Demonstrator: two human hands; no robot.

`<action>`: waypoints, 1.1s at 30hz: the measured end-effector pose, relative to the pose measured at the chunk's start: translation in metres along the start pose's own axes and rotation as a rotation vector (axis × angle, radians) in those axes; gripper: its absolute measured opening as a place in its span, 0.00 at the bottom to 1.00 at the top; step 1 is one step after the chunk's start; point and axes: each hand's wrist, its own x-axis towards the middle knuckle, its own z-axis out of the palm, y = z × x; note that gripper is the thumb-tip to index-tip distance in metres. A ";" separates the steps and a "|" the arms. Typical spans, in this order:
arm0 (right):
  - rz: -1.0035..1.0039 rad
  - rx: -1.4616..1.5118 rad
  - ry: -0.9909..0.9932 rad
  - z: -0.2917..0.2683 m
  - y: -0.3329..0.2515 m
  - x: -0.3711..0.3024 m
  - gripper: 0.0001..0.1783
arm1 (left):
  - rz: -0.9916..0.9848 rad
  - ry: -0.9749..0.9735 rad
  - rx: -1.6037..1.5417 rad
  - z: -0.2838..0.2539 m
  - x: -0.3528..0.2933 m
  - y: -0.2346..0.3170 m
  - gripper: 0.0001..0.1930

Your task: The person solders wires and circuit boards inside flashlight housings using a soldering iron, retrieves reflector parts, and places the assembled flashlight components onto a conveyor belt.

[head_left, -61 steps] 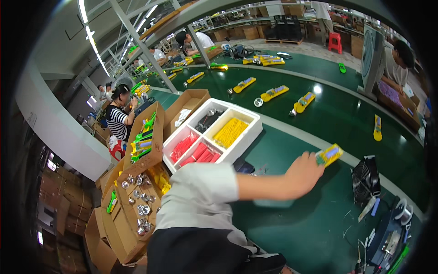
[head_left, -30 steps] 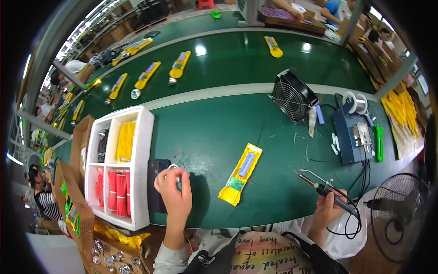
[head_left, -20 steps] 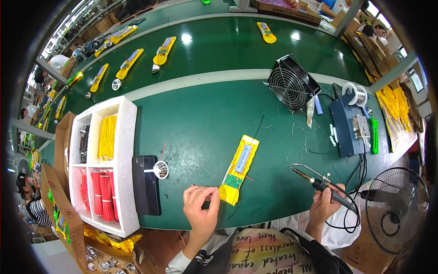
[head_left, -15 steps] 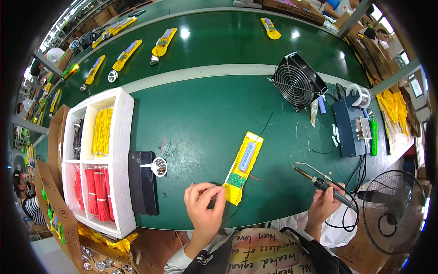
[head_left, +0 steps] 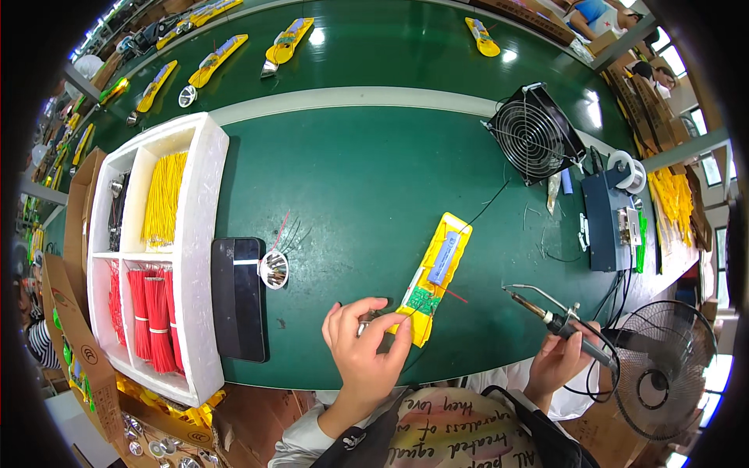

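A yellow plastic housing [head_left: 419,331] lies tilted on the green bench in front of me. In it sit a blue cylindrical battery cell [head_left: 444,259] and a small green circuit board [head_left: 424,301], with a red wire and a dark wire sticking out. At the housing's lower end my left hand [head_left: 365,343] pinches a thin dark wire beside the board, thumb and forefinger together. Something small and shiny shows among its fingers; I cannot tell what. Held in my right hand [head_left: 559,360] is a soldering iron [head_left: 555,323], its tip pointing up-left, apart from the housing.
At left stands a white foam box [head_left: 204,195] of red and yellow wires, beside a black phone-like slab [head_left: 239,300] and a silvery reflector [head_left: 274,269]. A square fan [head_left: 534,134], soldering station [head_left: 607,222] and round fan [head_left: 663,366] stand right. Yellow housings [head_left: 289,40] line the far belt.
The view has shifted slightly, with the housing and both hands now a little further right in it. My left hand stays at the housing's lower end. The soldering iron remains in my right hand.
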 end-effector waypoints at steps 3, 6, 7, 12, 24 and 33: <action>-0.150 -0.093 -0.140 0.015 -0.010 -0.010 0.17 | 0.019 0.009 0.012 0.000 -0.001 -0.002 0.04; -0.172 -0.141 -0.331 0.013 -0.007 -0.021 0.16 | 0.027 -0.001 0.015 -0.001 -0.002 -0.001 0.05; -0.169 -0.142 -0.335 0.013 -0.005 -0.024 0.16 | 0.022 0.000 0.016 -0.001 -0.002 -0.001 0.05; -0.085 -0.203 -0.506 0.019 0.002 -0.032 0.14 | 0.060 0.010 0.040 -0.001 -0.001 0.000 0.04; -0.069 -0.206 -0.498 0.024 0.012 -0.034 0.15 | 0.043 0.048 0.042 0.002 0.000 -0.002 0.06; -0.063 -0.206 -0.499 0.023 0.013 -0.034 0.14 | 0.076 0.035 0.032 0.002 0.002 -0.001 0.05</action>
